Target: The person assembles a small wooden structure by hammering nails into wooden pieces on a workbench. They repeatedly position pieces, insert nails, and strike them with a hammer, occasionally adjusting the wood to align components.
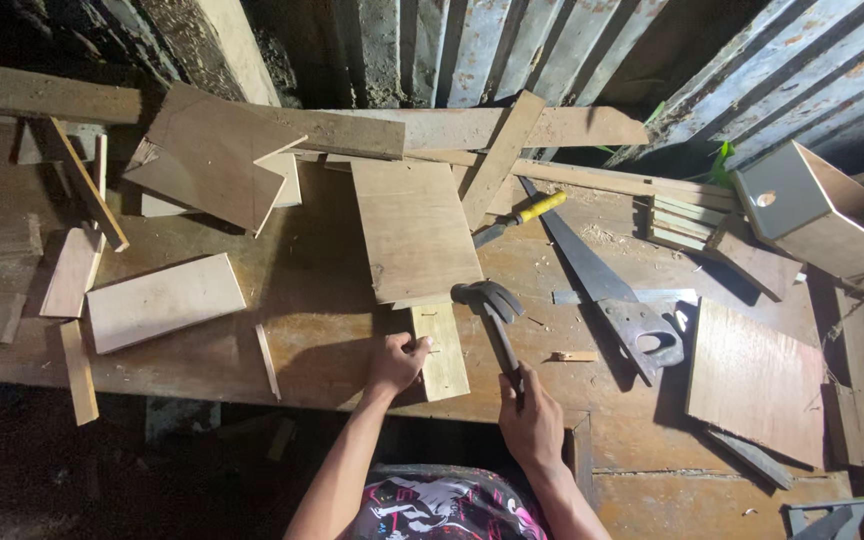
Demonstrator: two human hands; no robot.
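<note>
Landmark: hammer (492, 310), one, head raised over the desk (312, 330). Right hand (530, 420) fingers wrapped closed around its handle end. Left hand (397, 362), left of the hammer, fingers curled on a narrow wood block (442, 350) that butts against one plywood panel (414, 230) lying beyond it. Right of the hammer: one handsaw (602, 290), one small wood chip (574, 356). Beyond it: one yellow-handled tool (522, 215). Far right: one open wooden box (817, 210).

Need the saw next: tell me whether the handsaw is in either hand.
No, the handsaw lies on the workbench; the right hand grips a claw hammer, the left hand a wood strip.
</note>
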